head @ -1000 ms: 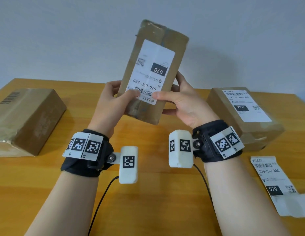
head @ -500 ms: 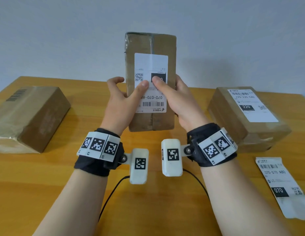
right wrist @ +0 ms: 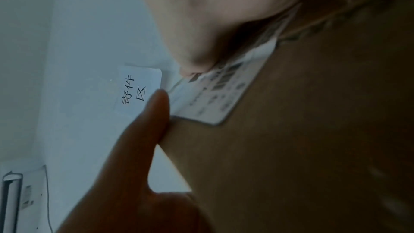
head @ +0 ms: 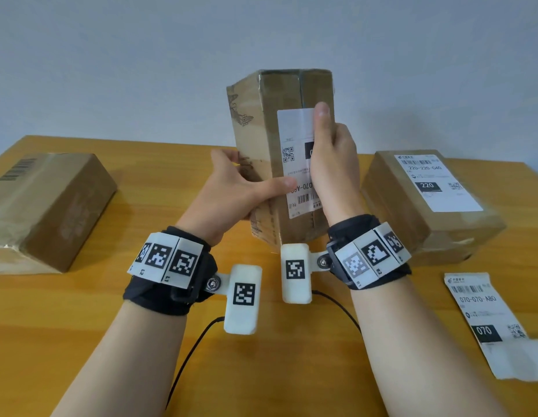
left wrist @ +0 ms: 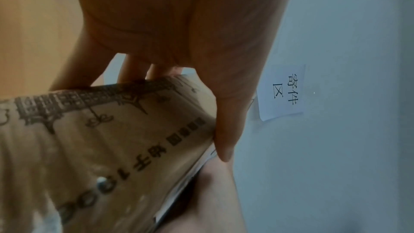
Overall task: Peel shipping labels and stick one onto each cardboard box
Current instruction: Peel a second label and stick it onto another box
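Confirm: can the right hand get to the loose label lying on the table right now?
Probably yes, once freed: the right hand grips the held box, but the loose label lies uncovered on its side, nothing between.

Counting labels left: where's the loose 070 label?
Head view: the loose 070 label lies at the right edge of the table, in front of the 220-labelled box.

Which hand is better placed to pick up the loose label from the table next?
Right, likely. The loose label lies on the table to the right, nearest the right hand; the left hand grips the held box, farther off.
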Tool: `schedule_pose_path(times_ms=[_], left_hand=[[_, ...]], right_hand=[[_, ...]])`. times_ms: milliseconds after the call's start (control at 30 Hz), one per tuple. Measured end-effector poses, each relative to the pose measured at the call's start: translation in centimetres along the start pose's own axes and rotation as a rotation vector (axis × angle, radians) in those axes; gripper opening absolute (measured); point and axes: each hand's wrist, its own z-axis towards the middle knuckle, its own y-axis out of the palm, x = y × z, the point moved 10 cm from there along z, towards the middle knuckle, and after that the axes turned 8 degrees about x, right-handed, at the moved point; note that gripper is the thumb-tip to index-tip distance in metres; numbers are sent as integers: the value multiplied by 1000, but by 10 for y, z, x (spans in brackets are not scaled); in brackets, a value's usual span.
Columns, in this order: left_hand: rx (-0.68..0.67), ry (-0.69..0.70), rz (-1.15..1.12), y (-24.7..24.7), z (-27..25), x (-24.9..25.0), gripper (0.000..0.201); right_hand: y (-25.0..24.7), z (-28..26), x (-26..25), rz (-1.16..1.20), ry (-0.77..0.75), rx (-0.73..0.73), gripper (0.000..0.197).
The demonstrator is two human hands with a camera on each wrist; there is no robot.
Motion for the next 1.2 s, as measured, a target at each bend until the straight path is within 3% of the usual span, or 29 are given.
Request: schedule_pose_path(times_ms=[433,867,1200], left_hand=[[-4,164,-53,-4,0,15,90],[-45,216,-49,-16,-1,22,88],[-64,243,-47,-19,1,22,86]], right_hand=[[2,-6,-9,6,-37,-6,54],[-8,-14,-16,151,-143,203,35],[-24,-3,-7,233,-72,261,53]])
